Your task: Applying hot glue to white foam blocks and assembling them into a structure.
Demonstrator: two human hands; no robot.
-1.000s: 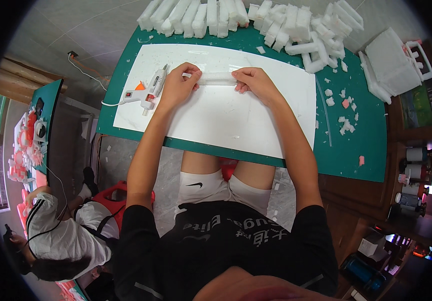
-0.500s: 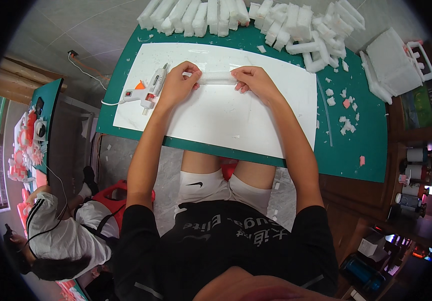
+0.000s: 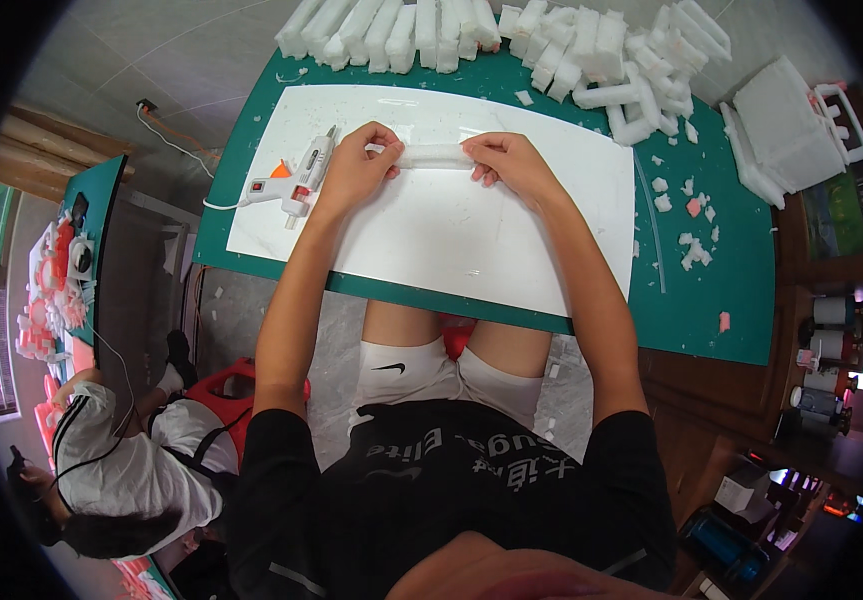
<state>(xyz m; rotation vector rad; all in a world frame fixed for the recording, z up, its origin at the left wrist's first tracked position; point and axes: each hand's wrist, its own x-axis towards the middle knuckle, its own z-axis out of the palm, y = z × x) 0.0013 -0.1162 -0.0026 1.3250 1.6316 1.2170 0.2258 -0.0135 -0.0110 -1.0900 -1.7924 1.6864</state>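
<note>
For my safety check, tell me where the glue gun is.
In the head view, the glue gun lies on the white board, near its left edge, beside the left hand.

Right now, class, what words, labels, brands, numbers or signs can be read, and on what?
Shirt: pale lettering in two scripts, partly legible; wording withheld.
Shorts: a dark curved logo; brand withheld.
Glue gun: small marks, too small to read.
Strip: no text seen.
White box at right: any print is too small.
</note>
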